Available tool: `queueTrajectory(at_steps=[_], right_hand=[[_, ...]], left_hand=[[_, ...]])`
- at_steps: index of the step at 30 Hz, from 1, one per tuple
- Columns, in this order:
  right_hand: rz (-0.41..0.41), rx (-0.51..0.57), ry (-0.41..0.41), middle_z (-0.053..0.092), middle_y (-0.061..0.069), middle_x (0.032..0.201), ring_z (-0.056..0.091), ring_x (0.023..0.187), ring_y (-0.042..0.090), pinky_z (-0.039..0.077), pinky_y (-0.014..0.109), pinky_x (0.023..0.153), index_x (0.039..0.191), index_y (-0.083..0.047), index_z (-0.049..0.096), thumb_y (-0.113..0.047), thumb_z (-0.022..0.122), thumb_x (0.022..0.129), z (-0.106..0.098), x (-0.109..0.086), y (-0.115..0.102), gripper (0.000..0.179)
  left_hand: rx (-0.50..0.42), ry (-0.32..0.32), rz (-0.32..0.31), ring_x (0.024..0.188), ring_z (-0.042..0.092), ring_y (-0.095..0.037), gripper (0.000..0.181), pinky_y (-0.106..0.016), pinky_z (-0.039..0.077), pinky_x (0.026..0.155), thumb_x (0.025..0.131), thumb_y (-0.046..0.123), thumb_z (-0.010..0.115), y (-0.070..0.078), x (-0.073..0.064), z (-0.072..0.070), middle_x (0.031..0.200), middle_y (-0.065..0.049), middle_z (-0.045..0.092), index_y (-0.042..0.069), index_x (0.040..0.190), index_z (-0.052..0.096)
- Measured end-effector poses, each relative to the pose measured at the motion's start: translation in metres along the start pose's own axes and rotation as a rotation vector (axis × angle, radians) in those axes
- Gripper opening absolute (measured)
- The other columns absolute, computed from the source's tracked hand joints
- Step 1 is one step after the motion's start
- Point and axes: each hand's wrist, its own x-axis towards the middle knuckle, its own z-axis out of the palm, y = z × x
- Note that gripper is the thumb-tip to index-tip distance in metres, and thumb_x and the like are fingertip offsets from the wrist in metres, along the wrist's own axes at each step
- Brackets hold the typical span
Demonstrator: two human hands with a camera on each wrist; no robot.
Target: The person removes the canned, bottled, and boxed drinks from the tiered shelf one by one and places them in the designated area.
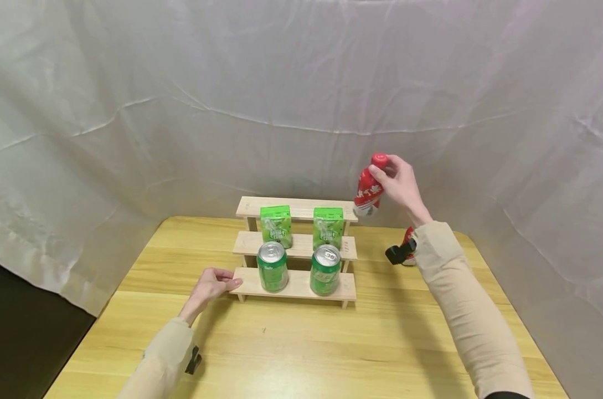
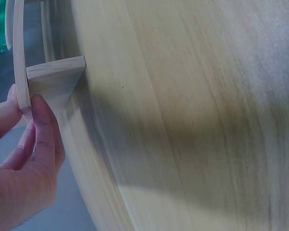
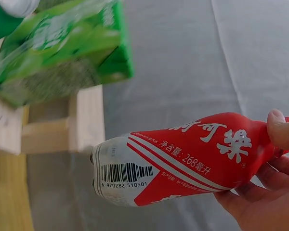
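My right hand (image 1: 400,182) grips a red and white cola bottle (image 1: 369,191) by its neck, just under the red cap. The bottle tilts, its base beside the right end of the top shelf; whether they touch I cannot tell. In the right wrist view the bottle's barcode (image 3: 127,176) faces the camera. My left hand (image 1: 210,288) pinches the left end of the bottom board on a three-step wooden rack (image 1: 298,284), thumb above and fingers below, as the left wrist view shows. Two green cartons (image 1: 276,226) stand on the middle step, two green cans (image 1: 272,267) on the bottom one.
Partly hidden behind the right wrist, another red bottle (image 1: 408,244) stands on the wooden table (image 1: 301,354). Pale cloth (image 1: 301,83) hangs behind the rack and along both sides. A black camera strap piece (image 1: 400,252) juts from the right wrist.
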Motion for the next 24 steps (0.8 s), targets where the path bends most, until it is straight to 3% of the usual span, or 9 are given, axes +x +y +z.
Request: queueTrajectory(at_steps=[6,12,17,24], right_hand=[[0.038,-0.028,0.022,0.057,0.031,0.138,0.056,0.129,0.041,0.046,0.050,0.111,0.138,0.008,0.050,-0.020,0.060,0.101,-0.007,-0.015,0.028,0.047],[0.141,0.014,0.009,0.054,0.028,0.142,0.053,0.132,0.038,0.047,0.037,0.108,0.141,0.006,0.047,-0.023,0.060,0.101,-0.004,-0.028,0.062,0.051],[0.224,0.039,-0.002,0.051,0.030,0.146,0.050,0.136,0.040,0.044,0.045,0.114,0.143,0.006,0.044,-0.020,0.060,0.102,0.006,-0.037,0.092,0.051],[0.260,-0.005,-0.022,0.051,0.034,0.144,0.050,0.135,0.044,0.043,0.053,0.113,0.143,0.008,0.043,-0.018,0.060,0.102,0.015,-0.049,0.125,0.051]], left_hand=[[0.011,0.002,-0.013,0.081,0.065,-0.016,0.044,-0.039,0.059,0.082,0.090,0.015,0.075,-0.001,-0.001,0.002,0.101,-0.025,0.071,-0.017,0.118,0.061],[0.005,0.009,-0.022,0.083,0.065,-0.017,0.044,-0.040,0.059,0.084,0.090,0.015,0.075,-0.001,0.000,0.003,0.102,-0.025,0.071,-0.016,0.118,0.061],[0.003,0.009,-0.021,0.081,0.065,-0.015,0.043,-0.036,0.059,0.081,0.090,0.015,0.075,-0.002,0.001,0.003,0.099,-0.023,0.072,-0.016,0.117,0.062],[-0.008,0.003,0.006,0.080,0.064,-0.014,0.043,-0.033,0.058,0.077,0.091,0.014,0.074,-0.002,-0.001,0.003,0.100,-0.025,0.071,-0.018,0.117,0.061]])
